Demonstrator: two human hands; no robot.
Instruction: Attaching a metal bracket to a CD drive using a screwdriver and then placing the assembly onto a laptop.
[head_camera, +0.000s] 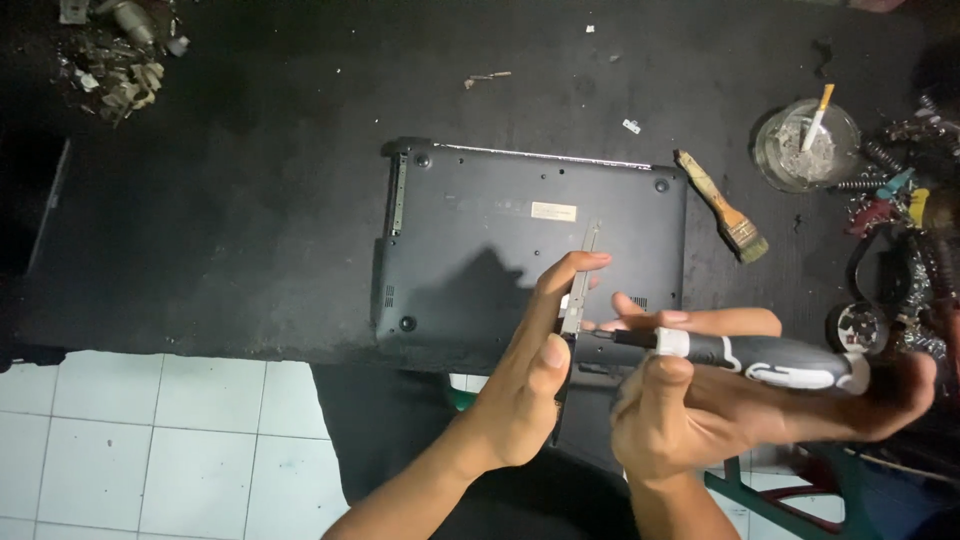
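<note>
Left hand (535, 385) pinched a slim grey metal bracket (578, 290) between thumb and fingers, holding it upright on its long axis above the near right part of a laptop (480, 250). Right hand (690, 395) was closed around a black-and-white screwdriver (760, 358), shaft horizontal, tip pointing left and meeting the bracket's lower end. Both hands sat just off the laptop's near edge, close together, nearly touching at the bracket.

The laptop lay bottom-up, dark base panel facing the camera, its near edge roughly level with the table's front edge. Hinge side was away from the person; a bare metal strip showed along the left side of the base.

Open room: wide bare stretch of black table (220, 230) to the left of the laptop. To the right, tighter: a paintbrush (722, 205) lay just beside the laptop's far right corner, then a glass ashtray (805, 150) with a cigarette, then a heap of coloured tools (905, 230) at the right margin. Pile of small metal scraps (115, 60) at the far left corner, well apart.

Surface dusty, scattered with small bits. Below the table edge: white tiled floor (140, 440).
</note>
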